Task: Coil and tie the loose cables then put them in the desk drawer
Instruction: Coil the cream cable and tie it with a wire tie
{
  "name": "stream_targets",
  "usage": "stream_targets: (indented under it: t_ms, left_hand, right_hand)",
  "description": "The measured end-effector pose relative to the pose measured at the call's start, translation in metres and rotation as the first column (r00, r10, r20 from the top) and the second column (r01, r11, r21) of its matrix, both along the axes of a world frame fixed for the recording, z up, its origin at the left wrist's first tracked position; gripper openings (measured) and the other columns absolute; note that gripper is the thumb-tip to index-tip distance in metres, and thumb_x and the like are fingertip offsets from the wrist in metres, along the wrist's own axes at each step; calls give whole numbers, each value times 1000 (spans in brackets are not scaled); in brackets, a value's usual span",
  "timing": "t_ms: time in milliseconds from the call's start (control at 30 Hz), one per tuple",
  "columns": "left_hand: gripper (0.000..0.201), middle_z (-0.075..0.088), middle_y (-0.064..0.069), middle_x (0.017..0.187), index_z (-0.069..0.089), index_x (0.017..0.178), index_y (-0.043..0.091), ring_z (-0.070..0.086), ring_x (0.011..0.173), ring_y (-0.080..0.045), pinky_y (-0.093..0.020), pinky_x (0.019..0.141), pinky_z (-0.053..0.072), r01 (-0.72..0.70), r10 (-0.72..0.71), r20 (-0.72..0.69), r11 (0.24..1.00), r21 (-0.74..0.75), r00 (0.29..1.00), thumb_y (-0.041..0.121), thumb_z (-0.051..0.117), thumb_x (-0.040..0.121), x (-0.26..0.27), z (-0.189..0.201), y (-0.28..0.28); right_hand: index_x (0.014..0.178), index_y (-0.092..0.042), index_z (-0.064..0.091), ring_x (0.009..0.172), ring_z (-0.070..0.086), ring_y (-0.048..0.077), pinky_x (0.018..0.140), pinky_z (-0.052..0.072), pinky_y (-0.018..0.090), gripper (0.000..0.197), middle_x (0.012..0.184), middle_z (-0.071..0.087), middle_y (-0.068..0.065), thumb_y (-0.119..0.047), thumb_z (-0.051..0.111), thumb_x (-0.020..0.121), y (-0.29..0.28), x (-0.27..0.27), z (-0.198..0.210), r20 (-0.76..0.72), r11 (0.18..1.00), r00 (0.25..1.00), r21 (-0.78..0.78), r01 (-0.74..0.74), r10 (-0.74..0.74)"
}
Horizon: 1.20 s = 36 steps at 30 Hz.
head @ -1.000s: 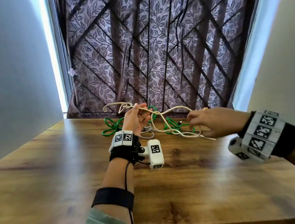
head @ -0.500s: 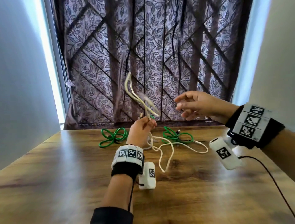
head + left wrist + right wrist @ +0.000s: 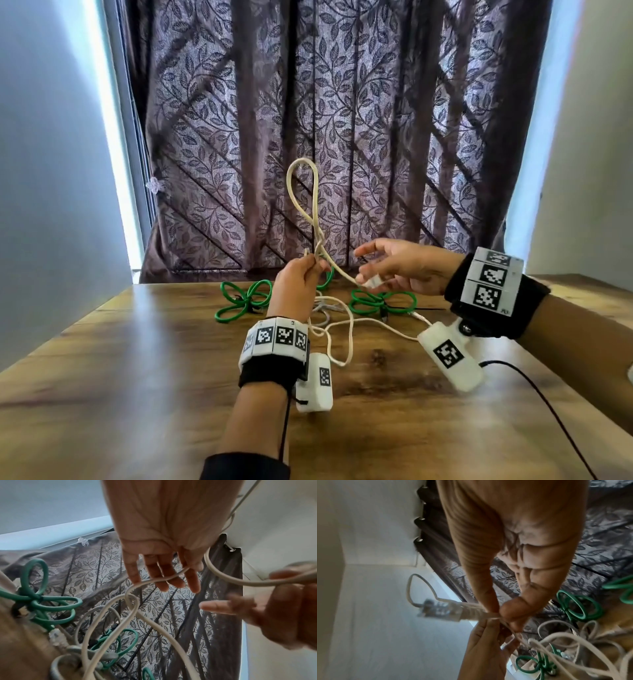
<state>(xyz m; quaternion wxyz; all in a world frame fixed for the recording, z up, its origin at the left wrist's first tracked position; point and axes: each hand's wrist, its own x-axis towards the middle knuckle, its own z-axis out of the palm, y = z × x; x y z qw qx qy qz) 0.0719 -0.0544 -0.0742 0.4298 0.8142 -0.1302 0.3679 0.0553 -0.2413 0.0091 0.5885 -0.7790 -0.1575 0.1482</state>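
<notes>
A long cream cable [image 3: 303, 192] stands in a tall loop above my left hand [image 3: 313, 265], which grips it where the loop crosses. My right hand [image 3: 363, 274] pinches the same cable just behind its clear plug [image 3: 440, 609], thumb against forefinger. The rest of the cream cable [image 3: 346, 329] trails slack over the wooden desk [image 3: 137, 377]. In the left wrist view the cable [image 3: 154, 580] runs across my left fingers [image 3: 163, 574]. No drawer shows in any view.
Two green cables, coiled and tied, lie at the back of the desk, one left [image 3: 239, 301] and one right [image 3: 383, 301]. A grey cable [image 3: 325, 308] lies between them. A leaf-patterned curtain [image 3: 342, 120] hangs right behind the desk.
My right hand, free and raised half a second ago, has come down and now pinches the plug end. The loop above my left hand stands more upright.
</notes>
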Motion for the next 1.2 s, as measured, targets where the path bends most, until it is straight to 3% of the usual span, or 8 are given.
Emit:
stream_targets:
  t_ms: [167, 300, 467, 667, 733, 933, 1067, 1200]
  left_hand:
    - [28, 54, 4, 69, 57, 78, 16, 49, 66, -14, -35, 68, 41, 198, -200, -161, 980, -23, 967, 30, 42, 97, 1, -1, -9]
    - [38, 48, -22, 68, 48, 64, 24, 40, 57, -30, -42, 63, 37, 206, -298, -227, 912, -355, 927, 43, 38, 94, 1, 2, -11]
    - [62, 22, -1, 48, 25, 47, 24, 21, 42, -14, -25, 46, 18, 287, -392, -200, 865, -411, 898, 75, 36, 81, -4, 9, -5]
    - [60, 21, 9, 34, 38, 45, 22, 16, 24, -3, -9, 37, 9, 406, -681, -90, 532, -743, 727, 52, 26, 95, -11, 19, 10]
    - [49, 22, 9, 36, 50, 62, 19, 16, 24, -1, -6, 32, 12, 340, -642, -76, 499, -797, 763, 41, 28, 100, -12, 22, 13]
    - [33, 41, -2, 54, 57, 78, 18, 37, 35, -4, -18, 38, 33, 34, -104, -104, 851, -524, 989, 18, 34, 101, 4, 12, 18]
    - [32, 62, -8, 73, 62, 78, 19, 56, 71, -24, -36, 75, 46, -141, 75, -208, 937, -321, 975, 19, 38, 99, 12, 1, 27]
    - [32, 54, -2, 61, 62, 81, 20, 48, 57, -17, -31, 61, 39, -106, 13, -264, 935, -340, 965, 20, 37, 100, 13, -4, 26]
  right_hand:
    - [106, -4, 58, 57, 64, 7, 56, 54, 15, 25, 78, 68, 9, 10, 53, 85, 1, 10, -13, -186, 993, 977, 72, -93, 105]
    - [92, -4, 64, 55, 62, 4, 57, 54, 13, 18, 66, 67, 1, 6, 49, 89, 4, 23, -1, -130, 917, 990, 399, -4, 61]
    - [82, -8, 63, 57, 63, 6, 59, 56, 18, 15, 62, 67, -4, 6, 58, 84, 14, 37, 2, 166, 865, 984, 501, -25, -67]
    - [88, -10, 74, 72, 60, 24, 66, 46, 30, 11, 77, 63, 6, -10, 74, 77, 7, 69, -13, 934, 888, 353, -202, 413, 49]
    - [90, -10, 75, 74, 60, 24, 66, 45, 24, 15, 78, 63, 6, -10, 76, 75, 11, 74, -20, 902, 911, 403, -287, 297, 154]
    - [92, -9, 74, 68, 56, 7, 68, 44, 23, 19, 74, 59, -7, -3, 70, 73, 41, 74, -18, 719, 873, 570, -488, 5, 399]
    - [114, -1, 57, 68, 61, 8, 73, 53, 20, 35, 78, 58, 0, 15, 52, 83, 50, 72, -21, 410, 869, 840, 185, -458, 355]
    - [119, -3, 51, 50, 44, 5, 50, 42, 18, 39, 74, 50, -1, 3, 42, 81, 43, 78, -18, 63, 698, 924, 636, -329, 377]
